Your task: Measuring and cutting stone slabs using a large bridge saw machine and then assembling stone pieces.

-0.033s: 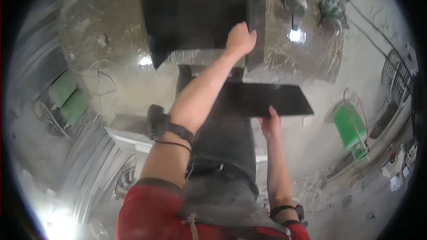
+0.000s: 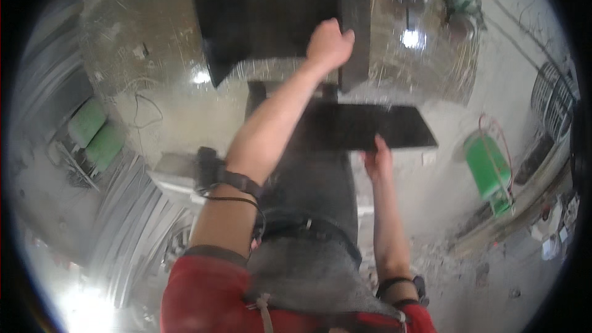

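Note:
A large black panel [image 2: 265,18] lies on the scratched worktable ahead of me. Along its right end stands a narrow black strip panel [image 2: 354,37]. My left hand [image 2: 331,44] is closed at the near face of that strip, its fingers curled against the edge and largely hidden from view. Lower down, in front of the table's edge, my right hand [image 2: 377,159] grips a separate black slab [image 2: 376,126] by its near edge, thumb on top and fingers underneath. The slab is held roughly level, and my left forearm crosses just past its left end.
The worktable [image 2: 148,24] has power tools [image 2: 459,0] with cables at its far right. On the floor stand a green tank [image 2: 487,163] with a red hose at right and green stool-like blocks [image 2: 87,122] at left. Long strips [image 2: 132,222] lie at lower left.
The whole scene sits slightly higher in the picture. Both hands keep their places on the black pieces.

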`<action>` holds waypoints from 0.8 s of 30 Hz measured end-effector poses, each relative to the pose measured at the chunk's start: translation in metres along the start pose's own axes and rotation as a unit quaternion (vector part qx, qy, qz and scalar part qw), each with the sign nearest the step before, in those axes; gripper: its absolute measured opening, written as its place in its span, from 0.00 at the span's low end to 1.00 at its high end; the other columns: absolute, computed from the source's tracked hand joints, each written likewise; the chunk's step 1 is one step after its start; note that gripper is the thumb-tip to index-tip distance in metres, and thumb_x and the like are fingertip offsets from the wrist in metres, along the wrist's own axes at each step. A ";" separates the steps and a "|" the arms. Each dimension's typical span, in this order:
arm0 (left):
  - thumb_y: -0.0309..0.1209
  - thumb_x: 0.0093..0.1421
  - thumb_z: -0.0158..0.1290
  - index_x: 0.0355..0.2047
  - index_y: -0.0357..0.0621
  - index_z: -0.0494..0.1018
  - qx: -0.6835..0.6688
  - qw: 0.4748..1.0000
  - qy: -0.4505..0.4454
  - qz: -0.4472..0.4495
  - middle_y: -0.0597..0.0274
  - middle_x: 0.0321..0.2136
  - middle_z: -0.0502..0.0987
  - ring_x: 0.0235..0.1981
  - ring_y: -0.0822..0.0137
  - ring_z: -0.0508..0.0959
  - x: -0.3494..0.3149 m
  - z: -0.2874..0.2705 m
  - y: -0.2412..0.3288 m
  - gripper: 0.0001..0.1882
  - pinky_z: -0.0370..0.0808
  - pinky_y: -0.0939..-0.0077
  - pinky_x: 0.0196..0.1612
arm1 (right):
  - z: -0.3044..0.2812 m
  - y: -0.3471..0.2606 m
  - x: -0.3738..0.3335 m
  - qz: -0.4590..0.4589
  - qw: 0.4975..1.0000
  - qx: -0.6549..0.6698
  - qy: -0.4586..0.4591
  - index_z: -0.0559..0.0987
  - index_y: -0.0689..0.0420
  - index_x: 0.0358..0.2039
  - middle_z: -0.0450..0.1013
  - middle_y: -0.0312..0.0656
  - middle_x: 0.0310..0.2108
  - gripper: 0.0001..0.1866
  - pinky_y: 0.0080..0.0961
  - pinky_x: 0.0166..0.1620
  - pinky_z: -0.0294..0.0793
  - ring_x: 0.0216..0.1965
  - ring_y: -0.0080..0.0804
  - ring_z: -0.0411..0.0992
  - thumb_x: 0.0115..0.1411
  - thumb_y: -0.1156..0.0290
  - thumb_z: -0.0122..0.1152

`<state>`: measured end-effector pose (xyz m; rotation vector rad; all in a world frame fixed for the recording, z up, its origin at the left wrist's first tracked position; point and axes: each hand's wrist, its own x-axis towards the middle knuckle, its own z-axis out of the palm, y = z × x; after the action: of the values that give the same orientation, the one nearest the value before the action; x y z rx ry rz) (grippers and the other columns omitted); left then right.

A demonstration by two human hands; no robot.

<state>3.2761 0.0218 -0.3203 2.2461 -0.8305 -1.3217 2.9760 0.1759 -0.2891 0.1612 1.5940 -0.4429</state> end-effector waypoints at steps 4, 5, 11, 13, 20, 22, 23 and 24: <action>0.45 0.58 0.60 0.29 0.30 0.74 -0.021 0.999 0.003 -0.042 0.45 0.23 0.78 0.27 0.59 0.79 -0.088 -0.121 0.020 0.24 0.75 0.63 0.33 | 0.057 -0.004 -0.005 0.019 1.000 -0.008 0.012 0.71 0.69 0.52 0.77 0.49 0.44 0.17 0.33 0.34 0.85 0.37 0.39 0.80 0.70 0.69 0.53; 0.46 0.60 0.61 0.27 0.33 0.74 -0.052 0.997 0.057 0.027 0.53 0.21 0.78 0.24 0.64 0.75 -0.105 -0.144 -0.020 0.23 0.72 0.64 0.30 | 0.069 0.004 0.000 0.023 1.000 0.001 -0.021 0.71 0.70 0.51 0.76 0.50 0.43 0.17 0.33 0.33 0.86 0.36 0.40 0.80 0.69 0.69 0.53; 0.40 0.66 0.57 0.55 0.31 0.72 -0.207 0.949 0.231 -0.049 0.46 0.53 0.76 0.52 0.55 0.79 -0.233 -0.339 -0.116 0.26 0.77 0.57 0.56 | 0.121 0.026 0.027 0.040 0.998 -0.037 -0.022 0.72 0.64 0.51 0.77 0.46 0.45 0.15 0.32 0.36 0.86 0.40 0.38 0.80 0.71 0.67 0.50; 0.35 0.67 0.56 0.55 0.28 0.71 -0.274 0.916 0.279 -0.093 0.47 0.51 0.77 0.51 0.56 0.79 -0.250 -0.397 -0.147 0.23 0.78 0.60 0.54 | 0.136 0.036 0.032 0.038 0.998 -0.046 -0.028 0.72 0.63 0.52 0.77 0.46 0.45 0.15 0.30 0.34 0.86 0.38 0.38 0.80 0.71 0.67 0.50; 0.28 0.66 0.57 0.56 0.33 0.70 -0.276 0.897 0.323 -0.121 0.53 0.50 0.78 0.47 0.59 0.80 -0.180 -0.487 -0.313 0.21 0.80 0.63 0.49 | 0.172 0.064 0.042 0.007 0.997 -0.073 -0.010 0.71 0.64 0.52 0.77 0.46 0.46 0.16 0.32 0.36 0.85 0.39 0.39 0.79 0.71 0.67 0.51; 0.31 0.65 0.60 0.53 0.30 0.71 -0.267 0.912 0.287 -0.123 0.55 0.48 0.78 0.46 0.62 0.80 -0.137 -0.483 -0.370 0.21 0.79 0.66 0.47 | 0.179 0.075 0.048 0.002 0.998 -0.062 0.001 0.71 0.64 0.53 0.76 0.47 0.46 0.16 0.33 0.37 0.85 0.38 0.39 0.79 0.70 0.67 0.51; 0.31 0.65 0.60 0.53 0.30 0.71 -0.269 0.913 0.280 -0.123 0.55 0.48 0.78 0.46 0.62 0.80 -0.118 -0.480 -0.395 0.21 0.79 0.66 0.47 | 0.185 0.082 0.050 -0.001 0.998 -0.059 0.006 0.71 0.64 0.53 0.76 0.47 0.46 0.16 0.33 0.37 0.85 0.38 0.39 0.79 0.70 0.67 0.51; 0.30 0.65 0.59 0.55 0.32 0.70 -0.279 0.915 0.258 -0.137 0.54 0.49 0.78 0.47 0.62 0.80 -0.102 -0.475 -0.417 0.21 0.80 0.65 0.48 | 0.194 0.088 0.051 0.001 0.997 -0.069 0.028 0.71 0.64 0.53 0.76 0.48 0.46 0.16 0.33 0.37 0.85 0.38 0.39 0.79 0.70 0.67 0.52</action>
<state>3.7767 0.4196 -0.2843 2.1091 0.0553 -0.8424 3.1838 0.1756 -0.3582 0.0711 1.6742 -0.3277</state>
